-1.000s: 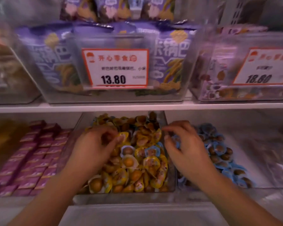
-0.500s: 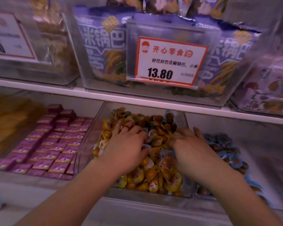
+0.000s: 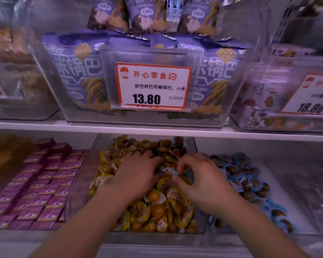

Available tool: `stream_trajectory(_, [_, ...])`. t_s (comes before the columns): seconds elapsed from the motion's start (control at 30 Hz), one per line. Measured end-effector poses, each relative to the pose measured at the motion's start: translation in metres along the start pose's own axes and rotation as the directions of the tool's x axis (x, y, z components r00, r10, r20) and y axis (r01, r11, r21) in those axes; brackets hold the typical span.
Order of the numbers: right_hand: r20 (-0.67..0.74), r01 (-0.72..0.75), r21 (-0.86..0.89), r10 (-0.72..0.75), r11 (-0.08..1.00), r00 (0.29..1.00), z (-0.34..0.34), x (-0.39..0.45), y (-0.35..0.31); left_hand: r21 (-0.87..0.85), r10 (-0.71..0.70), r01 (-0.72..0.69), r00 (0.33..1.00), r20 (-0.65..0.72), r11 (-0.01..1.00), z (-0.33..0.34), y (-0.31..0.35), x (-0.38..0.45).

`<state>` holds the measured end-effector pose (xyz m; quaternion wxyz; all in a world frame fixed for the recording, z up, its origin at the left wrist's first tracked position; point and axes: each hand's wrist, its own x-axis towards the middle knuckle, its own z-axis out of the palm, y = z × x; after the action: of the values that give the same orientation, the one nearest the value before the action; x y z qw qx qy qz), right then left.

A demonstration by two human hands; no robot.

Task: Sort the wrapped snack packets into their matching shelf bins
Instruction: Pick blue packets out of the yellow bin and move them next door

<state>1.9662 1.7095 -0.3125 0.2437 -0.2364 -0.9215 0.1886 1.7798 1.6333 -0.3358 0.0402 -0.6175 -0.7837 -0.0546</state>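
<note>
A clear bin (image 3: pixel 78 185) on the lower shelf holds a heap of yellow-wrapped snack packets (image 3: pixel 157 211). Both my hands are in it. My left hand (image 3: pixel 138 174) lies palm down on the heap, fingers spread into the packets. My right hand (image 3: pixel 199 181) has its fingers curled and pinches a blue-wrapped packet (image 3: pixel 169 170) lying among the yellow ones. To the right, a second clear bin (image 3: pixel 280 216) holds blue-wrapped packets (image 3: pixel 250 181).
Purple boxed sweets (image 3: pixel 35 187) fill the bin on the left. The upper shelf (image 3: pixel 45 125) carries clear bins of purple snack bags (image 3: pixel 76 71) with a 13.80 price tag (image 3: pixel 153 86). Another bin with an 18.80 tag (image 3: pixel 311 95) stands at upper right.
My hands have drawn closer together in the yellow bin. My right hand now pinches a blue packet. The view shifted back to centre on the shelf.
</note>
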Motion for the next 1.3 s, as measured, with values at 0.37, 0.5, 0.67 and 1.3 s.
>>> stream_trajectory(0.37, [-0.048, -0.07, 0.193, 0.081, 0.979, 0.996, 0.0, -0.002, 0.004, -0.436, 0.001, -0.031, 0.998, -0.067, 0.899, -0.004, -0.012, 0.004])
stream_trajectory(0.5, [-0.088, -0.053, 0.223, 0.074, 0.973, 0.993, 0.001, -0.004, 0.004, -0.289, 0.015, -0.005, 0.999, 0.031, 0.957, -0.009, -0.019, 0.001])
stream_trajectory(0.67, [-0.29, 0.008, 0.138, 0.032, 0.99, 0.957, -0.005, -0.008, 0.002, -0.175, 0.06, -0.035, 0.989, 0.138, 0.984, -0.019, -0.018, -0.004])
stream_trajectory(1.3, [-0.45, -0.129, 0.406, 0.321, 0.905, 0.833, -0.013, -0.002, 0.023, -0.167, 0.195, -0.213, 0.974, -0.119, 0.963, -0.005, 0.033, -0.015])
